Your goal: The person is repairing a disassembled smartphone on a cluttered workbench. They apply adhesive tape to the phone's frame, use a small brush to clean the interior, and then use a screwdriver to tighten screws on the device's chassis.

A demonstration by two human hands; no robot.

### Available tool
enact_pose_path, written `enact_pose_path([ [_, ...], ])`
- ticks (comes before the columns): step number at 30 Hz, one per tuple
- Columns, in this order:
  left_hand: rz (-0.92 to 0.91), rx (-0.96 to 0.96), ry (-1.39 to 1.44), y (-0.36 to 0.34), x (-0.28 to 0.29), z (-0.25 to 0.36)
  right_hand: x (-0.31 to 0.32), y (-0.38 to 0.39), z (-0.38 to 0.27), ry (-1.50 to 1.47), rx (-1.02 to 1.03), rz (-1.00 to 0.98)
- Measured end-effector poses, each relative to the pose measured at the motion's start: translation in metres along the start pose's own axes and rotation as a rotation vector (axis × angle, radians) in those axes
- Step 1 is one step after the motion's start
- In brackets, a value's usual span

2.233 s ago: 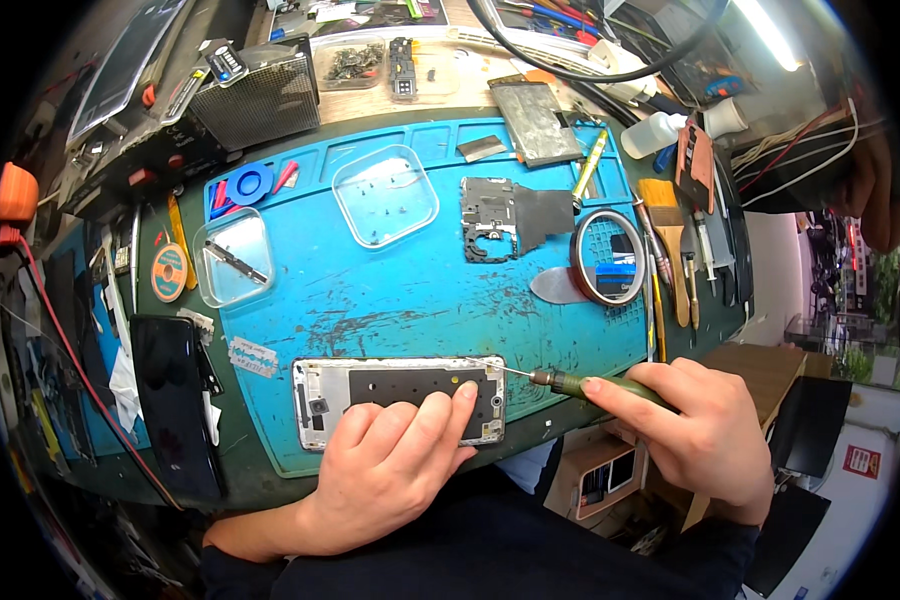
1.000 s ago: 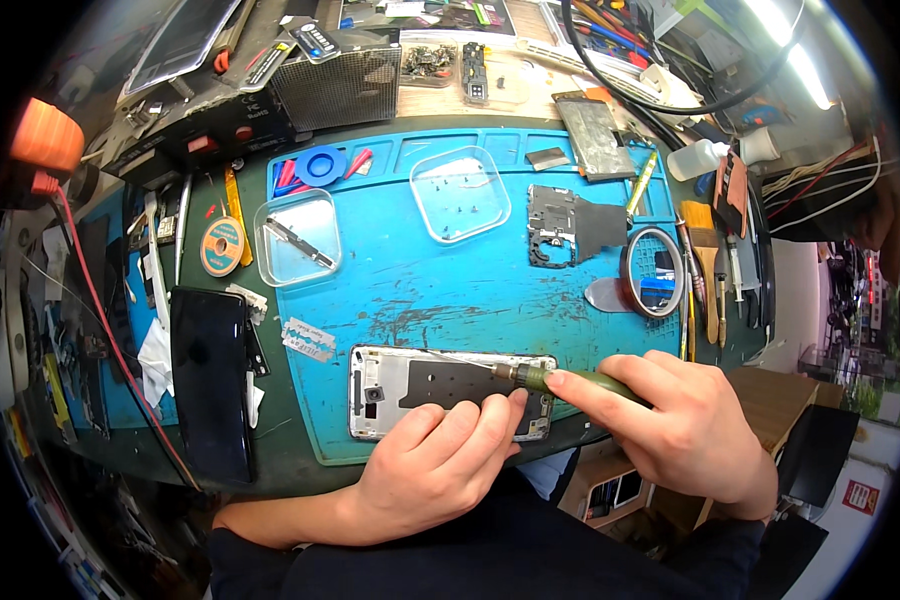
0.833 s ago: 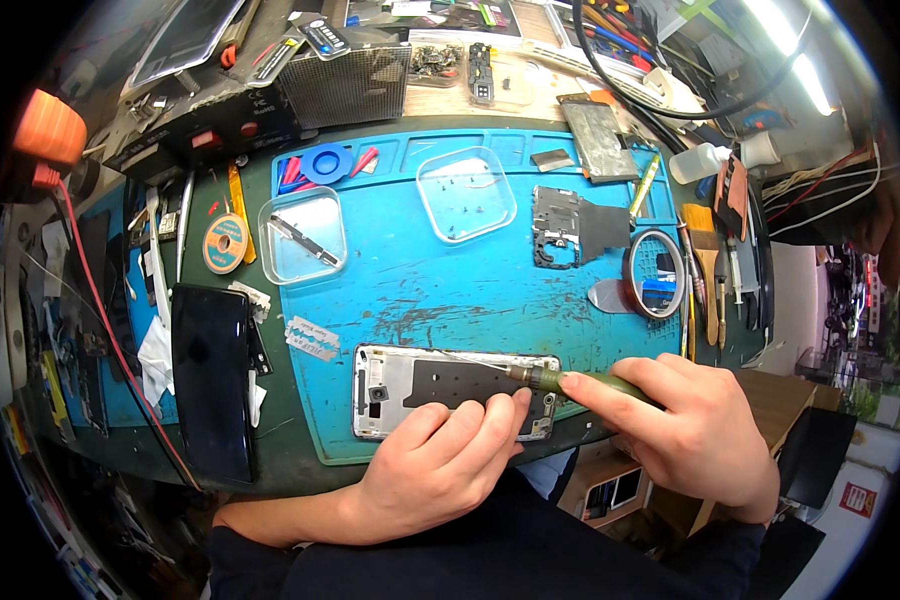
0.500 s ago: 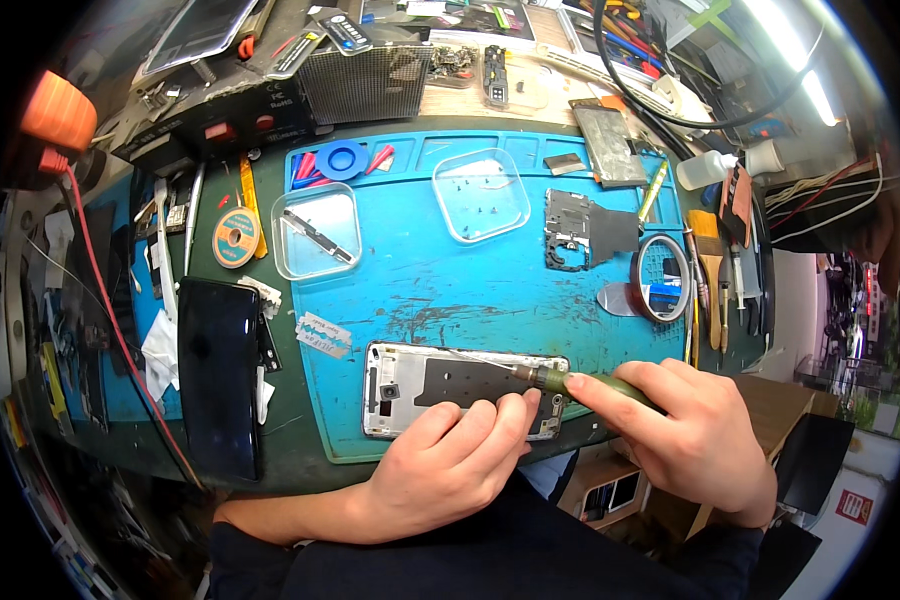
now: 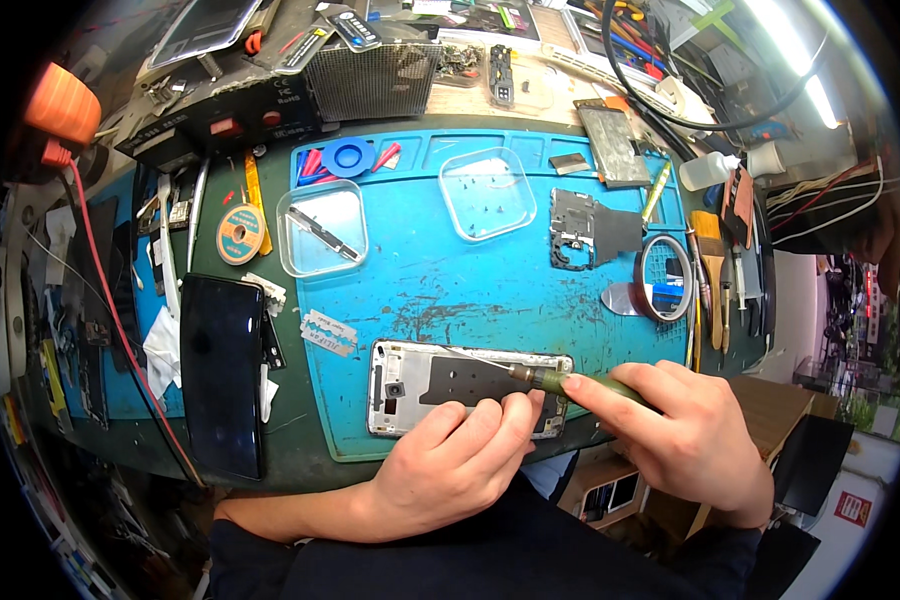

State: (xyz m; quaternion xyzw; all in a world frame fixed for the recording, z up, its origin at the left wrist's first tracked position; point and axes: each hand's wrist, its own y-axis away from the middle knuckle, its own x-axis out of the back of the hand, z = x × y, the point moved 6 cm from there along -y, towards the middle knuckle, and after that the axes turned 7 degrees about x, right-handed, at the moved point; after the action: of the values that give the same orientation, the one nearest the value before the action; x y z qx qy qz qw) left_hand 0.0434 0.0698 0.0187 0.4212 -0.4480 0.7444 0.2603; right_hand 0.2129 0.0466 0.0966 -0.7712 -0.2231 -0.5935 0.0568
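Observation:
An opened phone frame, silver with a dark inner plate, lies at the near edge of a blue work mat. My left hand rests on its lower edge, fingers pressing it down. My right hand grips a green-handled screwdriver whose thin tip reaches left onto the frame's upper part.
Two clear lids with small parts sit on the mat, beside a dark metal plate and a tape roll. A black phone screen lies left of the mat. Tools, cables and a black box crowd the back.
The view has shifted, so the mat and phone frame sit further right. My hands stay on the frame; the screwdriver tip has moved a little left over it.

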Motion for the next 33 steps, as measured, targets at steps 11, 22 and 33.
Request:
enact_pose_path([
  [11, -0.006, 0.000, 0.019, 0.001, -0.001, 0.000, 0.004, 0.001, 0.001, -0.045, -0.040, -0.016],
  [22, -0.016, -0.014, 0.017, 0.002, -0.001, 0.000, -0.005, -0.002, -0.004, -0.063, -0.006, 0.016],
  [33, 0.084, 0.100, 0.266, 0.019, 0.025, -0.017, -0.008, 0.024, 0.009, -0.276, -0.070, 0.260],
])
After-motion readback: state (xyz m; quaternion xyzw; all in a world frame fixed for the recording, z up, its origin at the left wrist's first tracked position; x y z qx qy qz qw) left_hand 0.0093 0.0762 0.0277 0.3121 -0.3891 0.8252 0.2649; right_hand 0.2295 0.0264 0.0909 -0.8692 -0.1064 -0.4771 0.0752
